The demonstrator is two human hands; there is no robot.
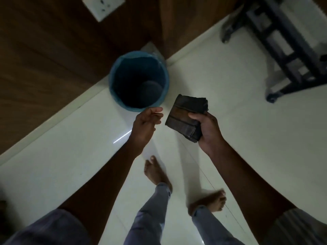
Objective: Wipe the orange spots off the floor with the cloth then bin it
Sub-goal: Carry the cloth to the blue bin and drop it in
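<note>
Nearby, right hand (207,129) grips folded cloth (185,117) beside bin (113,80); left hand (146,123) loosely spread

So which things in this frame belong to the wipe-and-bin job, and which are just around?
Job:
- folded dark cloth, gripped by the right hand
- blue-lined bin
- left hand, open and empty
- white floor

Just around:
- wall socket
- dark rack

**Dim, soft, wide-angle**

Low light overall. Thin bright streak of glare on the glossy floor (122,137). Motion blur on the right foot (211,200) and dark frame (286,50) at top right. Strong barrel distortion toward edges; bin (138,81) interior nearly black.
</note>
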